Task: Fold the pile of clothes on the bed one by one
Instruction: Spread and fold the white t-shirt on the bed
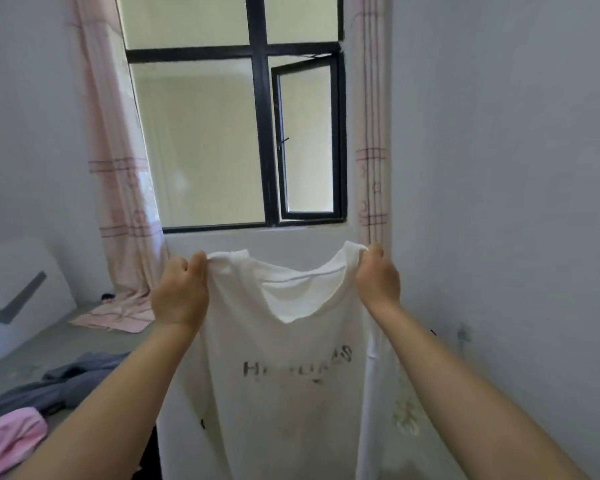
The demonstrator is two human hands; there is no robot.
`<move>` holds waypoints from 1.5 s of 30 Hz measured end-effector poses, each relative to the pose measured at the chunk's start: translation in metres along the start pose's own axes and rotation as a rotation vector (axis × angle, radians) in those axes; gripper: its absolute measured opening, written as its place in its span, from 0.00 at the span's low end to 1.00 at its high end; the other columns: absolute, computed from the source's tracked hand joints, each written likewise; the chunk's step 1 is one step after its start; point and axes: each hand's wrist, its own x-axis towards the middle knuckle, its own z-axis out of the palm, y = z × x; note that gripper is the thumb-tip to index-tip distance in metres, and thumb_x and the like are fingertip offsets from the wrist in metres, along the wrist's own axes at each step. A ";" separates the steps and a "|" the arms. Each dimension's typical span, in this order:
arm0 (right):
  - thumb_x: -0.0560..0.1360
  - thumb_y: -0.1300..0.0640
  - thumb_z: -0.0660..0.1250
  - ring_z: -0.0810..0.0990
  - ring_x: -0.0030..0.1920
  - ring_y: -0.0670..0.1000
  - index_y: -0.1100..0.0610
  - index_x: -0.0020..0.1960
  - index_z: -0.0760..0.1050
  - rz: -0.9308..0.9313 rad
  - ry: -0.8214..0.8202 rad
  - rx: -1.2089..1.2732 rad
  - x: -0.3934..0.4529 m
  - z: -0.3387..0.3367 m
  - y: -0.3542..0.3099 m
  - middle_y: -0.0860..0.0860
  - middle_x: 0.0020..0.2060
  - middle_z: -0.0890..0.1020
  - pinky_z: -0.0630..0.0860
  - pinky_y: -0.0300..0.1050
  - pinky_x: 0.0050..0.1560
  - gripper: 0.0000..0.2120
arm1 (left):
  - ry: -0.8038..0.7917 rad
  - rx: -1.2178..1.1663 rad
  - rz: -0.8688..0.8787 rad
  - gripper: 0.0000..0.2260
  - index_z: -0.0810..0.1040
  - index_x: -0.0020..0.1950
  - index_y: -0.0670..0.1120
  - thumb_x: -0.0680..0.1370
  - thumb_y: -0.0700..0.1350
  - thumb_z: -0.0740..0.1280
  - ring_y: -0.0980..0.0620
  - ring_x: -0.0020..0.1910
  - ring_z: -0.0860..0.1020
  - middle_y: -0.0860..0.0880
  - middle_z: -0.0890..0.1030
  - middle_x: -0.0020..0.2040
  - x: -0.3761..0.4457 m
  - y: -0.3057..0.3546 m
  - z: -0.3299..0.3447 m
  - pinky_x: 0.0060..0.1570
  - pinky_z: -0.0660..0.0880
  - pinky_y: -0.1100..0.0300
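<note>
White T-shirt [284, 393] held aloft before the window [236, 133], clear of the bed [84, 344], neckline sagging between two shoulder pinches. Left hand [181, 292] closed on one shoulder seam, right hand [378, 278] closed on the other. Grey garment [66, 379] and pink garment [11, 438] lying at bed's near edge, unfolded. Recommended: keep grips level, draw shoulders apart until taut, shake out creases, lower flat onto bare bed surface, print side down. Risk: trailing hem bunching on landing.
</note>
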 end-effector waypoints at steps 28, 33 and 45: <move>0.81 0.53 0.50 0.77 0.50 0.65 0.65 0.54 0.68 -0.426 -0.378 -0.465 -0.040 0.001 -0.004 0.65 0.54 0.76 0.70 0.53 0.46 0.16 | -0.128 0.265 0.187 0.03 0.78 0.40 0.34 0.69 0.29 0.68 0.38 0.26 0.75 0.34 0.73 0.31 -0.042 -0.104 -0.079 0.23 0.71 0.49; 0.80 0.53 0.54 0.78 0.47 0.66 0.67 0.53 0.70 -0.461 -0.420 -0.500 -0.014 0.083 0.032 0.66 0.50 0.77 0.72 0.57 0.44 0.17 | -0.259 0.337 0.181 0.07 0.79 0.46 0.33 0.69 0.28 0.67 0.33 0.33 0.76 0.30 0.75 0.37 -0.031 -0.143 0.004 0.27 0.73 0.44; 0.70 0.62 0.71 0.79 0.28 0.64 0.68 0.40 0.74 -0.468 -0.475 -0.527 0.096 0.297 0.076 0.65 0.32 0.80 0.75 0.50 0.26 0.10 | -0.619 0.432 0.059 0.12 0.74 0.59 0.40 0.76 0.36 0.61 0.37 0.45 0.75 0.34 0.73 0.47 0.041 -0.213 0.231 0.36 0.71 0.48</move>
